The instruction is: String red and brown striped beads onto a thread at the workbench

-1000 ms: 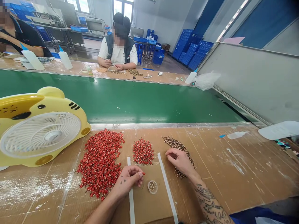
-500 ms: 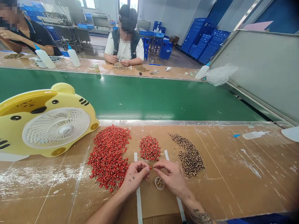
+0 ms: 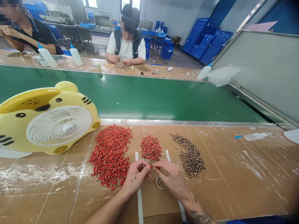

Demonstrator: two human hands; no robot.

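My left hand (image 3: 136,176) and my right hand (image 3: 169,179) meet fingertip to fingertip over a cardboard pad, both pinched on one small red piece (image 3: 151,167). A big pile of red pieces (image 3: 109,154) lies just left of my left hand. A smaller red pile (image 3: 150,147) sits right beyond the fingertips. A heap of small brown-and-gold parts (image 3: 190,155) lies to the right of my right hand. A small clear round cap (image 3: 159,183) shows partly under my right hand. Two white strips (image 3: 139,199) edge the pad.
A yellow tiger-shaped desk fan (image 3: 49,123) stands at the left. A green conveyor belt (image 3: 140,96) runs behind the bench. Across it a seated person (image 3: 126,46) handles small parts, another person (image 3: 25,31) sits at far left. White squeeze bottles (image 3: 76,56) stand there; another bottle (image 3: 255,136) lies at right.
One second ago my right hand was on the brown heap; it came left to meet my left hand at the red piece. Since half a second ago, hardly any change.
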